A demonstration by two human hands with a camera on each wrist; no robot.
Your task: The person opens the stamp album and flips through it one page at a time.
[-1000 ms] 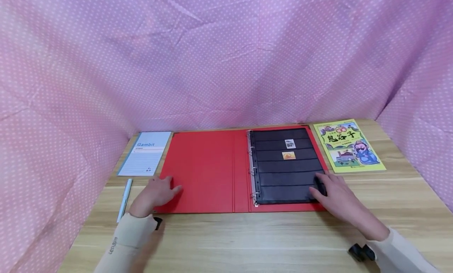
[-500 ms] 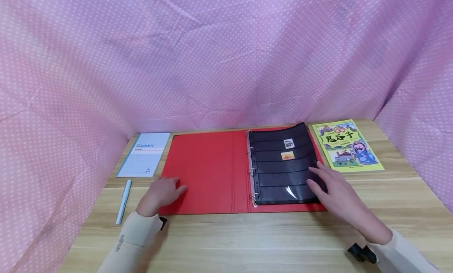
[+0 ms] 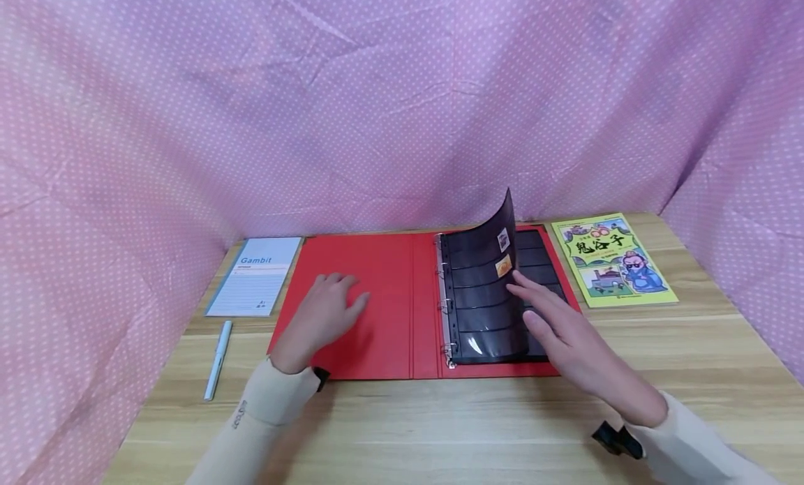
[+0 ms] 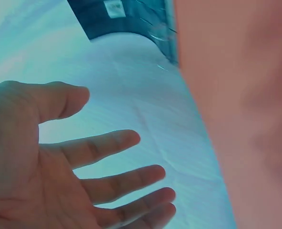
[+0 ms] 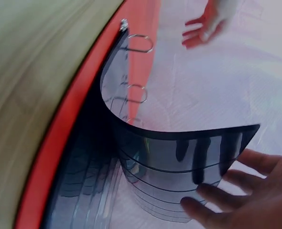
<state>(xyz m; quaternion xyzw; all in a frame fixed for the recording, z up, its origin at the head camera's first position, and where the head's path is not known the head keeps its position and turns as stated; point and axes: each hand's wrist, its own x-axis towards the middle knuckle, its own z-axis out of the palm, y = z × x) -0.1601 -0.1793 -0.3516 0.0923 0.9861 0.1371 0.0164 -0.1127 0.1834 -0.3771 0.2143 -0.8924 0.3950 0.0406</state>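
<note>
A red ring binder (image 3: 377, 310) lies spread on the table, black pocket pages on its right half. The top page (image 3: 480, 296), holding two small stamps, curves upward with its free edge raised. My right hand (image 3: 581, 345) touches the outer edge of that page; in the right wrist view the fingers (image 5: 222, 195) of this hand lie extended against its underside. Another black page (image 3: 540, 262) lies flat beneath. Over the binder's left cover hovers my left hand (image 3: 323, 317), fingers spread and holding nothing; the left wrist view shows its palm (image 4: 50, 176).
A Gambit notebook (image 3: 254, 279) lies left of the binder, with a light blue pen (image 3: 218, 359) in front of it. On the right is a yellow illustrated book (image 3: 615, 262). Pink dotted cloth (image 3: 402, 108) hangs behind and beside the wooden table (image 3: 440, 429).
The top page has lifted from lying flat and bent leftward, and my right hand has moved left with it. My left hand has come up and to the right over the red cover.
</note>
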